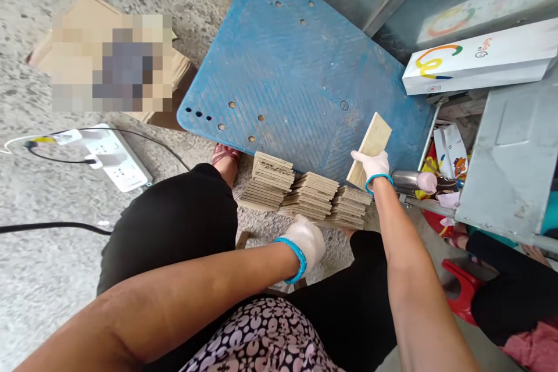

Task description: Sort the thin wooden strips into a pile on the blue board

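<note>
Item: right hand [371, 165], gloved white with a blue cuff, right of frame centre; fingers closed round the lower end of one pale wooden slat [369, 148], held tilted, its upper end raised over the blue ribbed board [296, 70]. Item: left hand [307, 241], same glove, lower centre; fingers curled downward at the near edge of the stacked slats [307, 193], touching or just short of them, with nothing seen in its grip. Item: stacked slats, three fanned piles side by side on the concrete floor [52, 279], just below the blue board's lower edge and between the person's knees. Item: white power strip [115, 157] with black cable, left of frame, well apart from the piles. Item: white printed box [479, 61], upper right, lying above a cluttered grey metal tray [510, 157]. Item: cardboard [181, 70], upper left, partly blurred. Judged step: a single slat is lifted clear of the piles, seemingly for sorting or checking. Judged next need: a firm hold on the slat's end and a flat, square landing wherever it goes, so the fanned piles are not knocked.
</note>
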A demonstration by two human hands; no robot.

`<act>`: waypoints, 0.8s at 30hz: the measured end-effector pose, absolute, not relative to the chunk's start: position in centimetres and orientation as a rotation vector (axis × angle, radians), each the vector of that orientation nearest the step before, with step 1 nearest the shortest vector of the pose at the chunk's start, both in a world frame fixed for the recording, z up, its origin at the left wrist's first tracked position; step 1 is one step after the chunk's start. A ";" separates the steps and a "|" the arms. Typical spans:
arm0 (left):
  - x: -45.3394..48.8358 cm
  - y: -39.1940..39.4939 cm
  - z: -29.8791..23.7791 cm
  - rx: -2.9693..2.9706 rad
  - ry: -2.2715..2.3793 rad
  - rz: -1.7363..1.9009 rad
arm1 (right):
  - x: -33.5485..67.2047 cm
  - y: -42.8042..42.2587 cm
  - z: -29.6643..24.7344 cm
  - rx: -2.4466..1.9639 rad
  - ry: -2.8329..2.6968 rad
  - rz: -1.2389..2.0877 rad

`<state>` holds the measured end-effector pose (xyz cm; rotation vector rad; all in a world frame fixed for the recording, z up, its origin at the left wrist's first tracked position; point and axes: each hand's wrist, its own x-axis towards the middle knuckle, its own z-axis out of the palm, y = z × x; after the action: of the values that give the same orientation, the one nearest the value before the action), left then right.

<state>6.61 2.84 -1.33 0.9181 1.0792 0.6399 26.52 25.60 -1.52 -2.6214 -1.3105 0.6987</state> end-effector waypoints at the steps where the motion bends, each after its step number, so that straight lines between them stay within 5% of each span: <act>1: 6.8 2.7 -1.4 0.874 1.092 0.657 | 26.6 25.8 -2.0 -2.641 -1.286 0.709; 19: 5.2 2.2 -0.7 0.961 1.226 0.585 | 25.4 27.0 -3.2 -2.933 -1.164 0.616; 24: 5.0 3.8 1.5 1.220 1.260 0.205 | 25.7 27.1 -3.6 -2.923 -1.165 0.605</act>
<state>4.99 3.83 1.45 1.2197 1.2605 0.2048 25.67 27.06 -3.55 -2.9227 -1.1650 0.6054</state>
